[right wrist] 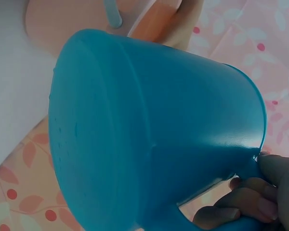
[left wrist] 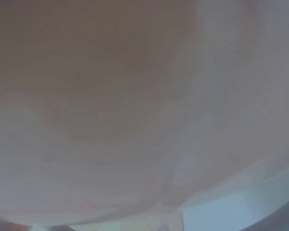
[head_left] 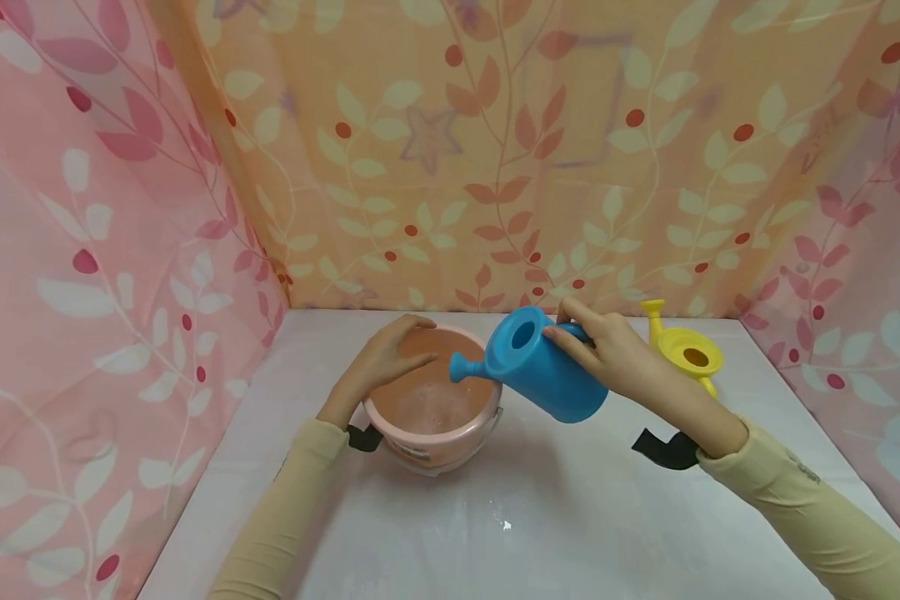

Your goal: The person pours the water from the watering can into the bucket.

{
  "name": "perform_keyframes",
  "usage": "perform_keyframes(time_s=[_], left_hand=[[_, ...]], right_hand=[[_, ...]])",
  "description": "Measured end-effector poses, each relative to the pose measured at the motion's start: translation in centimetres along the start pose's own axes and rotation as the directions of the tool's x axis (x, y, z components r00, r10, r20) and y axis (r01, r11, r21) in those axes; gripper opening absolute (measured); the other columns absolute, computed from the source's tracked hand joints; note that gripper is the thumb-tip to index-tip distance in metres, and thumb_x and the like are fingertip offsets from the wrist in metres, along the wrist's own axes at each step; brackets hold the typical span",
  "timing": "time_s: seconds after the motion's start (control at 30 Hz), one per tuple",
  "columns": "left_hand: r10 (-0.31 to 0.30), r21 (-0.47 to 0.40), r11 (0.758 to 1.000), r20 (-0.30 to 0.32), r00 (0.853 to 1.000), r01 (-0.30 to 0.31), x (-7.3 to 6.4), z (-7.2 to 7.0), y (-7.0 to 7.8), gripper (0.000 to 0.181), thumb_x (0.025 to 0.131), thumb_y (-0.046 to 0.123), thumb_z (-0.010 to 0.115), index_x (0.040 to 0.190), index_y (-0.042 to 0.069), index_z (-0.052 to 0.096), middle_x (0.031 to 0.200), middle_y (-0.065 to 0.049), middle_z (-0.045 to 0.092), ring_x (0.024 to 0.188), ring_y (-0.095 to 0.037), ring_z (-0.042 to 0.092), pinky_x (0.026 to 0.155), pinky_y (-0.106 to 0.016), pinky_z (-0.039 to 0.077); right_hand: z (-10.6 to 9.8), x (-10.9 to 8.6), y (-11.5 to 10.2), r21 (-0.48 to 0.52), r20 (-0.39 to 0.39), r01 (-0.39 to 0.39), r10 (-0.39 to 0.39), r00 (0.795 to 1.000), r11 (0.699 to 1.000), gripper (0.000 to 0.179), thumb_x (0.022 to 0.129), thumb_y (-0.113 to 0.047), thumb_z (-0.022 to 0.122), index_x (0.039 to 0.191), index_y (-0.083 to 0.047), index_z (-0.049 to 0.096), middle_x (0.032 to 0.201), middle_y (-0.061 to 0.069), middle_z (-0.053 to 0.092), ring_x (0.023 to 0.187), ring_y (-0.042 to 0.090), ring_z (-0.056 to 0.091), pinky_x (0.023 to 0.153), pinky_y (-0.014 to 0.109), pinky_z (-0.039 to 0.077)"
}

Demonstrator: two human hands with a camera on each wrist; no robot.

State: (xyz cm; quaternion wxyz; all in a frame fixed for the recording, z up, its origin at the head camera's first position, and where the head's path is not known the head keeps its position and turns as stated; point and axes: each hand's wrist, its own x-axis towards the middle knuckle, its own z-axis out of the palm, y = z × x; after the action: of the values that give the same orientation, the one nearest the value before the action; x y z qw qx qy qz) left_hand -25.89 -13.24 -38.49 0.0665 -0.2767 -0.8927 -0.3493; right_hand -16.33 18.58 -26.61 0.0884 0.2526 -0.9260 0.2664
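In the head view a pink bucket (head_left: 431, 454) stands on the white table, with a shallow, bubbly liquid at its bottom. My left hand (head_left: 386, 354) holds its left rim, the thumb reaching over the inside and the other fingers along the edge. With my right hand (head_left: 607, 346) I grip the handle of a blue watering can (head_left: 551, 383). The can is raised and tilted left, its spout over the bucket's right rim. In the right wrist view, droplets cling to the can's base (right wrist: 86, 130). Only a blurred, close bucket wall (left wrist: 135, 144) fills most of the left wrist view.
A yellow watering can (head_left: 686, 354) stands at the table's back right, behind my right forearm. Small wet spots (head_left: 504, 525) lie on the white table (head_left: 570, 542) in front of the bucket. Leaf-patterned curtains (head_left: 457, 167) enclose the table's back and sides.
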Motion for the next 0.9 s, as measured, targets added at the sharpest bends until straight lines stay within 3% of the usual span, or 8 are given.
perform_keyframes(time_s=[0.33,0.9], left_hand=[[-0.005,-0.017,1.000,-0.011,1.000,0.005,0.08,0.10,0.07,0.046,0.082,0.031,0.071,0.123,0.017,0.055,0.123,0.001,0.055,0.120,-0.020,0.048,0.102,-0.042,0.038],[0.012,0.000,1.000,0.000,1.000,-0.012,0.08,-0.02,-0.19,0.049,0.083,0.042,0.066,0.124,0.016,0.054,0.124,0.001,0.055,0.119,-0.020,0.049,0.101,-0.041,0.040]], right_hand=[[-0.23,0.04,-0.13,-0.003,0.014,-0.013,0.013,1.000,1.000,0.019,0.092,-0.027,0.055,0.093,-0.010,0.048,0.091,0.017,0.068,0.085,0.041,0.066,0.071,0.056,0.051],[-0.15,0.21,-0.17,-0.009,0.012,-0.001,0.001,1.000,1.000,0.020,0.092,-0.027,0.056,0.094,-0.009,0.049,0.092,0.018,0.068,0.086,0.041,0.066,0.072,0.056,0.050]])
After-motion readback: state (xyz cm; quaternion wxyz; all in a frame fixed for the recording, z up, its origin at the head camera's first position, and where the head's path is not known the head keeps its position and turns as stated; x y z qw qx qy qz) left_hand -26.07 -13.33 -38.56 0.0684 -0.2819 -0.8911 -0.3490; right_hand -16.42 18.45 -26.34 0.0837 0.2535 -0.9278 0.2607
